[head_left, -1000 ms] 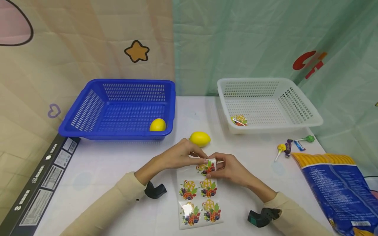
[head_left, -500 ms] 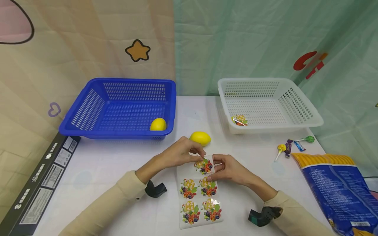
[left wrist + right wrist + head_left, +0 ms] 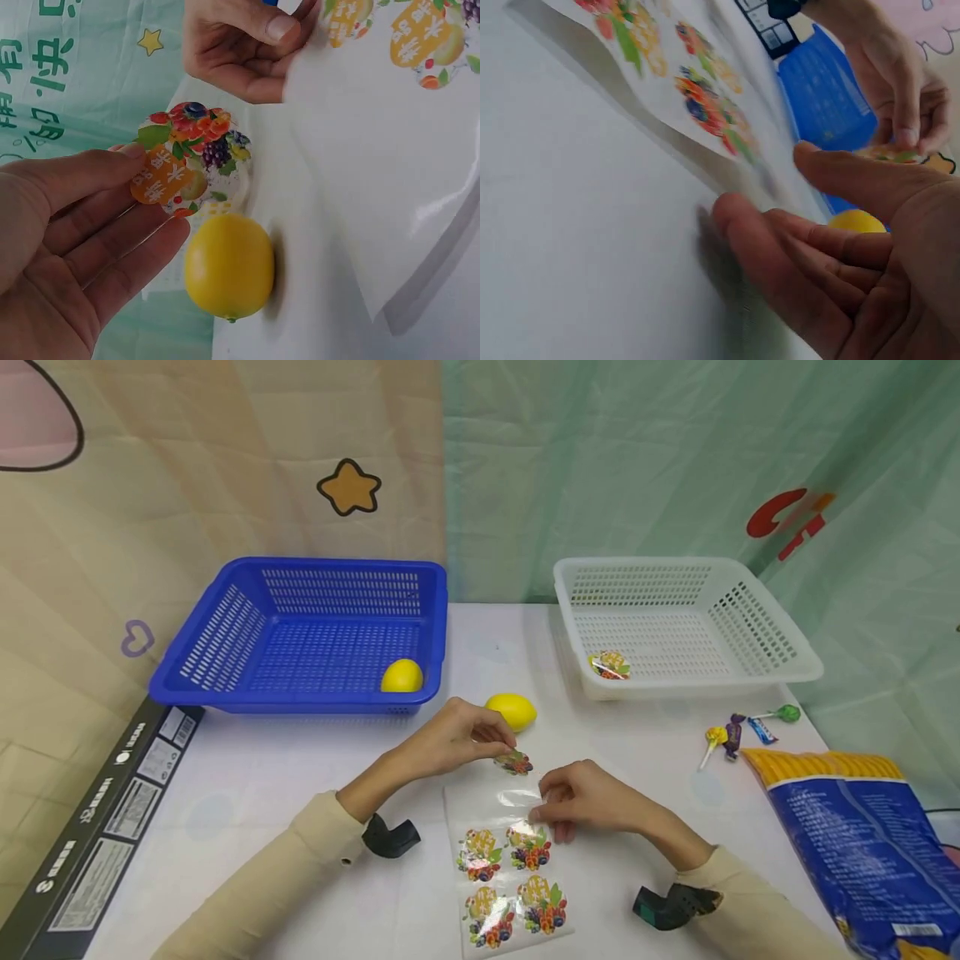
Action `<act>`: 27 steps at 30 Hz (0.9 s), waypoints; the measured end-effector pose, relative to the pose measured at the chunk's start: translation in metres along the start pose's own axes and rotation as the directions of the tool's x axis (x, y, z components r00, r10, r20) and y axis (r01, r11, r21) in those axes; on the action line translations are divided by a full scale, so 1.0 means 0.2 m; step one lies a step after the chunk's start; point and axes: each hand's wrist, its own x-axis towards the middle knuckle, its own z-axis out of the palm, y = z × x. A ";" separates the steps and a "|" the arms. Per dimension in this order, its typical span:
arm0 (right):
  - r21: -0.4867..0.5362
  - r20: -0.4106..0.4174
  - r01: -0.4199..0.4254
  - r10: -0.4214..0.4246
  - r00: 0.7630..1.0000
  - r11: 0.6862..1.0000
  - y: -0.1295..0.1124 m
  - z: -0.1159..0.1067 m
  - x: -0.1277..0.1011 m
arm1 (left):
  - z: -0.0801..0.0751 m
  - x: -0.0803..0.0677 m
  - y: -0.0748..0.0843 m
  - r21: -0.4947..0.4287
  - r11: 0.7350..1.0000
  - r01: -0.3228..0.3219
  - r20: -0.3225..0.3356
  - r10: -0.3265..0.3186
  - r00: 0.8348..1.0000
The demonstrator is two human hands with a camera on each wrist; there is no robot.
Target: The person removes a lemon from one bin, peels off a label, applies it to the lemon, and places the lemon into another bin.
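Observation:
Between thumb and fingers, my left hand (image 3: 457, 739) pinches a round fruit sticker (image 3: 191, 157) printed with berries and grapes, raised off the table. Just beyond it lies a yellow lemon (image 3: 512, 712). My right hand (image 3: 592, 797) is at the right edge of the sticker sheet (image 3: 487, 806), its thumb and forefinger spread apart in the right wrist view. That sheet has several fruit stickers in its lower rows and a bare glossy upper part. Its edge is lifted off the table in the right wrist view; whether the right hand touches it, I cannot tell.
A blue basket (image 3: 300, 700) at the back left contains another lemon (image 3: 402, 677). The white basket (image 3: 697, 681) at the back right contains a fruit sticker (image 3: 609, 665). Wrapped sweets (image 3: 732, 737) and a blue bag (image 3: 870, 852) lie right; a black box (image 3: 101, 827) lies left.
My left hand has peeled the top sticker off the sheet and moved slightly up and left with it. The sheet has shifted a little towards me; my right thumb and fingers have moved slightly down.

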 end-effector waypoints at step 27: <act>0.134 -0.143 0.233 -0.214 0.966 0.963 0.10 -0.23 0.43 | -0.07 0.02 0.01 0.137 0.988 -0.070 -0.041 0.076 0.996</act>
